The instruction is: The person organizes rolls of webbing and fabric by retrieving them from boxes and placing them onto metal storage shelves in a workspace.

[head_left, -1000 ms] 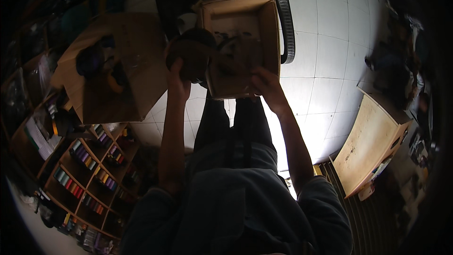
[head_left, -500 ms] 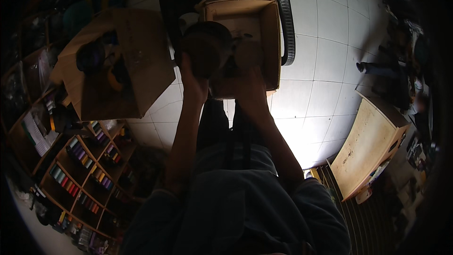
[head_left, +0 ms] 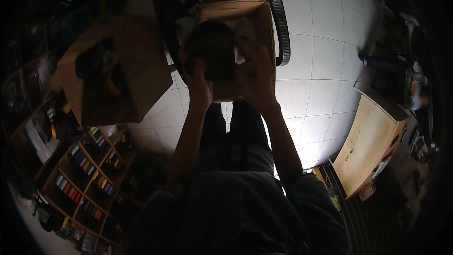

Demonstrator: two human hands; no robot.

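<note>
A dark, rounded object (head_left: 214, 49), too dim to name exactly, is held above an open cardboard box (head_left: 271, 16). My left hand (head_left: 200, 82) grips it from the left, thumb across its near face and fingers around its side. On the other side my right hand (head_left: 258, 75) is raised with fingers apart, close to the object's right edge; whether it touches is hard to make out in the shadow. Something pale shows inside the box behind the object, mostly covered by it and my hands.
The box rests on a black slatted plastic chair (head_left: 283, 42). To the left stands a larger open carton (head_left: 144, 73) with dark items inside. A wooden shelf (head_left: 85, 186) holds several coloured thread spools at lower left. Right of the tiled floor (head_left: 325, 61) is a wooden cabinet (head_left: 370, 139).
My right hand has come up from inside the box to the object's right side. My left hand has shifted slightly right with the object, its thumb now across the near face.
</note>
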